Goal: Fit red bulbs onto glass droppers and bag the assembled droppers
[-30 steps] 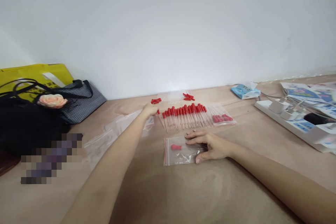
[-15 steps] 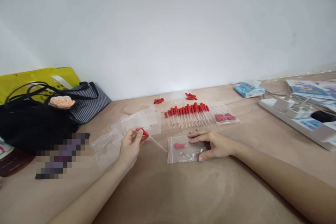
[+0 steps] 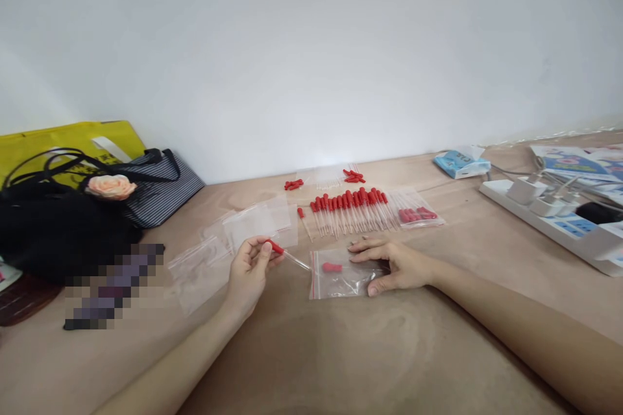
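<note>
My left hand (image 3: pixel 252 270) pinches a glass dropper (image 3: pixel 296 260) by its red rubber bulb. The dropper's thin tube points right, and its tip is at the red-striped edge of a clear zip bag (image 3: pixel 318 285); whether it is inside I cannot tell. Within that bag lies a red bulb (image 3: pixel 332 267). Fingers spread, my right hand (image 3: pixel 389 264) rests on the right part of the bag. Just behind, several red-bulbed droppers (image 3: pixel 348 211) lie side by side in a row, with a single dropper (image 3: pixel 304 224) apart at the row's left end.
Clear zip bags (image 3: pixel 256 224) are spread behind my left hand. A filled bag (image 3: pixel 417 211) lies right of the row; loose red bulbs (image 3: pixel 354 176) sit near the wall. At right are a tissue pack (image 3: pixel 460 167) and a power strip (image 3: pixel 549 224); at left, a striped bag (image 3: pixel 160 191).
My left hand has moved slightly right, bringing the dropper's tip to the bag's edge. The single dropper at the row's left end has shifted left. My right hand stays on the bag.
</note>
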The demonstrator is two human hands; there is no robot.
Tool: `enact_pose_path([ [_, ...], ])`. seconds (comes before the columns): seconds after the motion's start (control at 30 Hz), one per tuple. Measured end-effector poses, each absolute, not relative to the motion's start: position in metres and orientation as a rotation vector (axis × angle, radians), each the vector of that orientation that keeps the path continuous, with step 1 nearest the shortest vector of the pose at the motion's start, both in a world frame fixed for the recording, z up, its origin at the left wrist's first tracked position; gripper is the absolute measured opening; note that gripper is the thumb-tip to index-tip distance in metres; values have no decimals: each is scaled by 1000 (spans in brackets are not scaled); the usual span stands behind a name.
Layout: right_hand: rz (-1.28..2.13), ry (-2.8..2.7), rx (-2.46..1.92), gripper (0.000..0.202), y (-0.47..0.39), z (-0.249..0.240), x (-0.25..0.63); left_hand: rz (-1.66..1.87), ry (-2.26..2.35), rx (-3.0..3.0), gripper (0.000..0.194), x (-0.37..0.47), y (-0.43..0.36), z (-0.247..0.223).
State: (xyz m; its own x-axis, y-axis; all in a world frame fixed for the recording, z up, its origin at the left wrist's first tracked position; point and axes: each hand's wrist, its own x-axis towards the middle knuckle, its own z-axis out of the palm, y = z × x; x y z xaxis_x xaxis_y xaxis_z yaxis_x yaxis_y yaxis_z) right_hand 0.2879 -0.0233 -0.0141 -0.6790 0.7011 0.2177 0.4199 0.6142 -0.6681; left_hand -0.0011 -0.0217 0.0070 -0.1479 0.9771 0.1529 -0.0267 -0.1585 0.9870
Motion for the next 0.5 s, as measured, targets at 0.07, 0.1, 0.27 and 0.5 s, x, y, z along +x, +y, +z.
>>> enact_pose_path([
  [0.07, 815, -2383, -893, 62, -24, -14, 288, 1385, 1217, 1246, 36, 4, -28, 7],
  [0.1, 811, -2388, -896, 62, -24, -13, 288, 1344, 1233, 1264, 34, 6, -32, 7],
  [0.27, 795, -2399, -902, 62, -24, -11, 288, 1052, 1267, 1458, 25, 13, -48, 7],
  [0.5, 798, -2413, -910, 65, -24, -11, 287, 700, 1151, 1908, 15, 20, -39, 4],
])
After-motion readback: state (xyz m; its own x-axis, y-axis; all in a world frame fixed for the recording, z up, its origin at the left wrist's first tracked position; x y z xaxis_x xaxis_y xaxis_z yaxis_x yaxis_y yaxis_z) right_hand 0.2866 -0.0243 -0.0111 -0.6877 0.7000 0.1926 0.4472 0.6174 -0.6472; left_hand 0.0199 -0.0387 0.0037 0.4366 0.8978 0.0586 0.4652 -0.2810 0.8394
